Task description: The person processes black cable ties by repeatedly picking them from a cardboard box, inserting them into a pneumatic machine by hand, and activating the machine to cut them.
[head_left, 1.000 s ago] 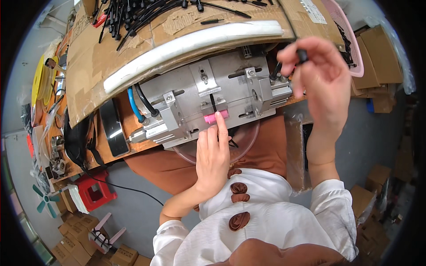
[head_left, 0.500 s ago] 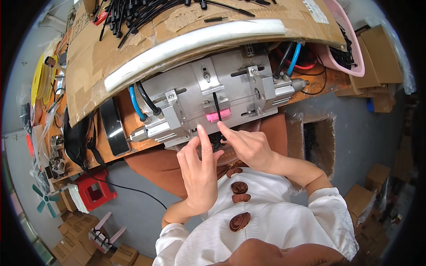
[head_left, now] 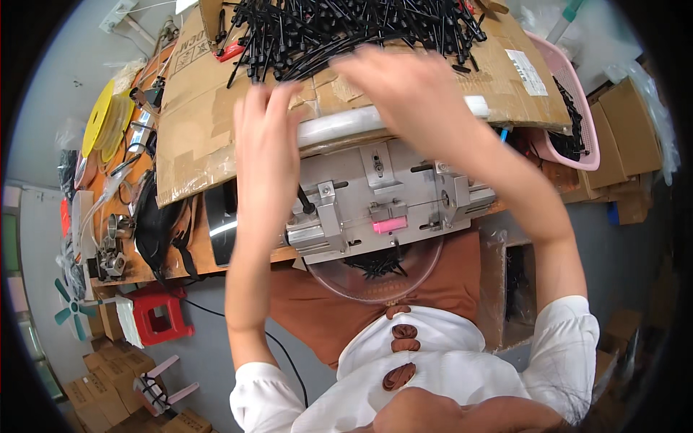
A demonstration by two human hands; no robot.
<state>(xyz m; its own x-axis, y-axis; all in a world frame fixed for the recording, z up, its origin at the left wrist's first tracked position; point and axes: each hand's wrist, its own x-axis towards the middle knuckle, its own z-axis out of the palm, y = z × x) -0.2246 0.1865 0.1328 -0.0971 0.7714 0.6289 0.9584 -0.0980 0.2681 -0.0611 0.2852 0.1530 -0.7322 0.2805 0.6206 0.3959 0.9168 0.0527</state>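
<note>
Left hand (head_left: pixel 266 137): near black rods (head_left: pixel 325 25) — blurred, grip unclear
Right hand (head_left: pixel 404 90): likewise — grip unclear
Pink block (head_left: pixel 390 225): on machine (head_left: pixel 352 193)

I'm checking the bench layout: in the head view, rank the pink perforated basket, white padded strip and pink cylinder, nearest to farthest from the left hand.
From the left hand:
1. White padded strip: immediately right.
2. Pink cylinder: lower right, at the metal fixture.
3. Pink perforated basket: far right.
</note>
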